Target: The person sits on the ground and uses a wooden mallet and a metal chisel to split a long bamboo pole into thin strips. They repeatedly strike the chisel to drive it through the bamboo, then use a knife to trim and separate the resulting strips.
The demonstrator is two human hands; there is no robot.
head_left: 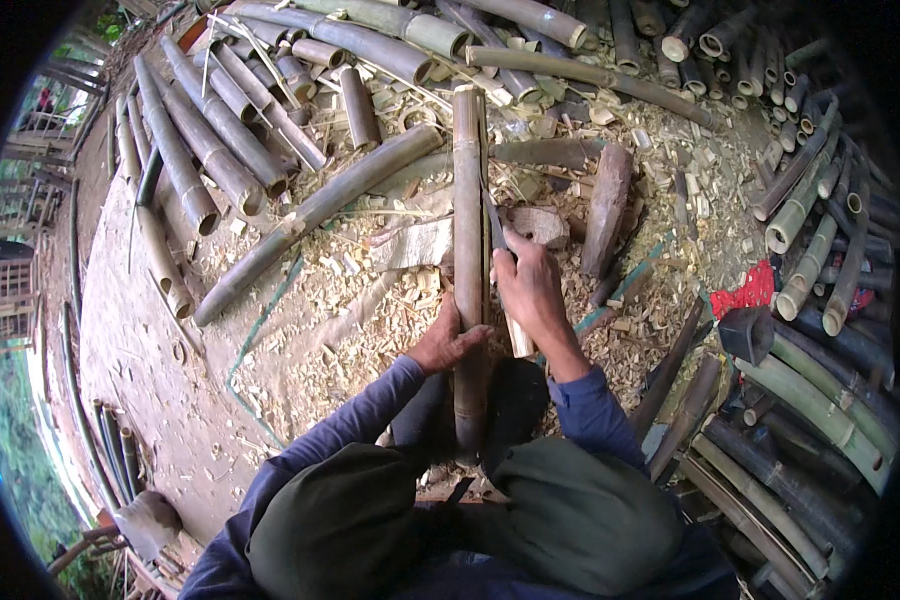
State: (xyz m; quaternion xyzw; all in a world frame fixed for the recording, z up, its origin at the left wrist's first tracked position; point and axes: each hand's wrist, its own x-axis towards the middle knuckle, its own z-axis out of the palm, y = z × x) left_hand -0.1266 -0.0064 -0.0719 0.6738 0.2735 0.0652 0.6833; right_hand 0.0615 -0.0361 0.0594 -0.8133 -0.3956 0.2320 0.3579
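A bamboo pole (467, 190) stretches away from between my knees, its far end beyond a pale wood block (413, 246). My left hand (450, 340) is wrapped round its nearer part, thumb across the top. Closed on a knife (496, 230), my right hand (532, 288) is just right of the pole. The blade points away along the pole's right side, where a narrow strip or split edge shows; whether the blade touches it I cannot tell. The pale wooden handle (519, 338) sticks out below my fist.
Wood chips (350, 330) cover the ground around the pole. A short thick log (607, 210) lies at the right of the block. Bamboo lengths (210, 150) lie at the far left, with more piled (800, 230) along the right. A red cloth (745, 288) lies beside the right pile.
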